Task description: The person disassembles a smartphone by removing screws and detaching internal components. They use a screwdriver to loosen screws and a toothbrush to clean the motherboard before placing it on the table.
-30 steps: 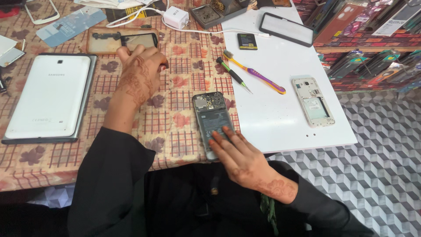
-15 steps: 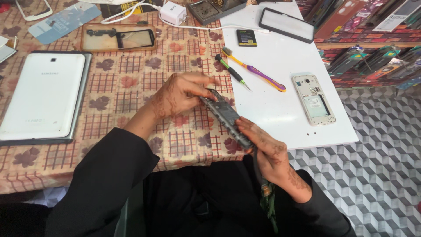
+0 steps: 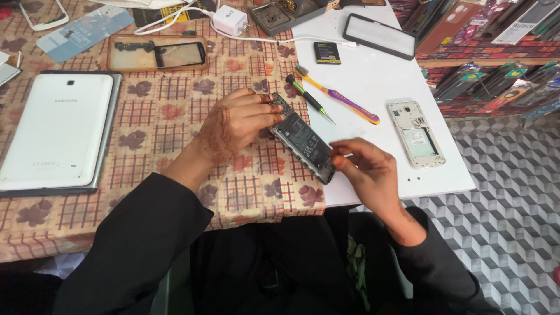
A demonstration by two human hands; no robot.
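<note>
The person sits at the worktop (image 3: pixel 175 116), which has a checked cloth with leaf shapes on it. The left hand (image 3: pixel 236 119) is wrapped around the top end of an opened phone (image 3: pixel 303 140), with the fingers curled over its edge. The phone is tilted and lifted off the worktop, and its dark insides face up. The right hand (image 3: pixel 364 169) is at the lower end of the phone. Its fingers are pinched close together on something thin and light, but it is too small to tell what it is.

On the white board (image 3: pixel 379 81) to the right lie a purple and yellow toothbrush (image 3: pixel 338 96) and a green and black screwdriver (image 3: pixel 308 99), just beside each other. A pale phone shell (image 3: pixel 417 134) lies near them, open side up. A white tablet (image 3: pixel 55 134) lies face down at the far left. A white charger plug (image 3: pixel 229 20) sits at the top.
</note>
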